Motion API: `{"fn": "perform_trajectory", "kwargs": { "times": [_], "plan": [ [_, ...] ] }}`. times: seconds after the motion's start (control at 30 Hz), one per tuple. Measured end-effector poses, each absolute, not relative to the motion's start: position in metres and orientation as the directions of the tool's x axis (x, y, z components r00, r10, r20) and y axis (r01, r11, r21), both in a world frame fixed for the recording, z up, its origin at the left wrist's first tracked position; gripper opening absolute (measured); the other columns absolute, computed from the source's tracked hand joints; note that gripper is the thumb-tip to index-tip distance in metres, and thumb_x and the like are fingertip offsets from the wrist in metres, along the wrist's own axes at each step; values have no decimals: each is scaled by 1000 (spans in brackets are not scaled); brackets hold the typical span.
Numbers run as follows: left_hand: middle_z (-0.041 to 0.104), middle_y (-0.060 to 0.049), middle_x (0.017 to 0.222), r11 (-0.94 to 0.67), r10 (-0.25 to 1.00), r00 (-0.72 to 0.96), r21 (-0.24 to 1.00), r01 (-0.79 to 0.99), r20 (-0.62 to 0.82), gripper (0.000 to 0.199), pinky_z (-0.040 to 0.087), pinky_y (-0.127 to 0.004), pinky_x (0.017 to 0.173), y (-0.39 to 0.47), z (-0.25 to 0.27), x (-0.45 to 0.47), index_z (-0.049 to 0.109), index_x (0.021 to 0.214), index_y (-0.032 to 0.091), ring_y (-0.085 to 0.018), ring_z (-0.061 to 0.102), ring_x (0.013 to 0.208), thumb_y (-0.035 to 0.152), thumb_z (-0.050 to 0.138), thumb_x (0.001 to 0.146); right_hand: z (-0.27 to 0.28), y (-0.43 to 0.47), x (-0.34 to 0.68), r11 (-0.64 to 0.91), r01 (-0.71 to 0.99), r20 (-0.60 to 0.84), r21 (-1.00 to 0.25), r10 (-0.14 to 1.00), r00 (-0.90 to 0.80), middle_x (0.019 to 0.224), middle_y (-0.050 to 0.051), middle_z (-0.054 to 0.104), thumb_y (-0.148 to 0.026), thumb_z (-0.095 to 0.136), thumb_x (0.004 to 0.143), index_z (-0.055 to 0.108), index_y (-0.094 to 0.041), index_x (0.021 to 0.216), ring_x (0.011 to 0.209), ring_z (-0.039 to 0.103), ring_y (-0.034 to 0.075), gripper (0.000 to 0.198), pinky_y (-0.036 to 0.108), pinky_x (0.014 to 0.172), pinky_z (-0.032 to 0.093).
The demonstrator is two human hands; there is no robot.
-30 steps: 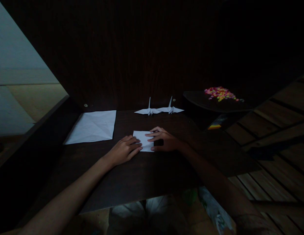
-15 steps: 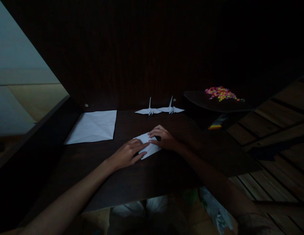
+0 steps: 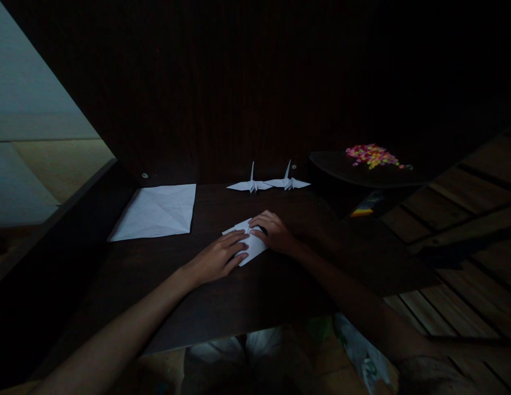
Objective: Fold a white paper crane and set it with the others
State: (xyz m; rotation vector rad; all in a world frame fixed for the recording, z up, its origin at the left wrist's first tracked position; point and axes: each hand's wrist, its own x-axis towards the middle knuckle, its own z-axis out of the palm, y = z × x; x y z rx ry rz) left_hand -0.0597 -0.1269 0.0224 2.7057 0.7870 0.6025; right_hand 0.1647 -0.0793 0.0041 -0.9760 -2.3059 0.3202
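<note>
Dim light is falling over the dark desk point(image 3: 304, 291) in the head view. Folded white paper point(image 3: 255, 248) is lying on it in front of the person, turned at an angle. On its left part, the left hand point(image 3: 217, 258) is resting palm down, its fingers lightly spread. At its far right side, the right hand point(image 3: 275, 233) is curving, with thumb and fingertips near each other; whether they are pinching an edge, I cannot tell. Beyond the folded paper, two paper cranes point(image 3: 252, 187) are standing; to its left, a larger creased sheet point(image 3: 160, 211) is lying flat; far to its right, colourful small pieces point(image 3: 372, 156) are sitting on a shelf point(image 3: 333, 164). As I judge, the folded paper is being light, stiffer where layers are doubling, easy to crease wrongly, and perhaps sliding on smooth wood. Its edges and corners are offering the best hold, with gentle fingertips.
</note>
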Motion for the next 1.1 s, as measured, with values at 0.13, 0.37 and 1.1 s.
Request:
{"fn": "perform_trajectory", "kwargs": {
  "times": [0.13, 0.37, 1.1],
  "plan": [
    [55, -12, 135, -825, 550, 784, 335, 456, 287, 28, 38, -45, 111, -126, 22, -60, 59, 118, 17, -22, 47, 130, 28, 46, 96, 4, -79, 165, 699, 571, 458, -430, 714, -530, 98, 5, 71, -25, 60, 88, 67, -20, 88, 94, 56, 22, 9, 40, 86, 42],
    [50, -13, 140, -807, 565, 791, 360, 469, 236, 34, 38, -43, 111, -127, 26, -63, 57, 122, 16, -23, 46, 131, 33, 50, 94, 3, -75, 169, 662, 605, 430, -442, 748, -505, 102, 5, 70, -25, 62, 86, 70, -21, 87, 95, 53, 23, 10, 42, 87, 42],
    [52, -12, 138, -834, 548, 807, 223, 505, 222, 40, 37, -46, 111, -122, 27, -71, 56, 125, 13, -24, 45, 131, 11, 47, 86, 7, -82, 166, 693, 609, 435, -387, 719, -542, 124, 7, 60, -12, 59, 81, 73, -21, 89, 112, 45, 27, 18, 49, 93, 39]
  ]
}}
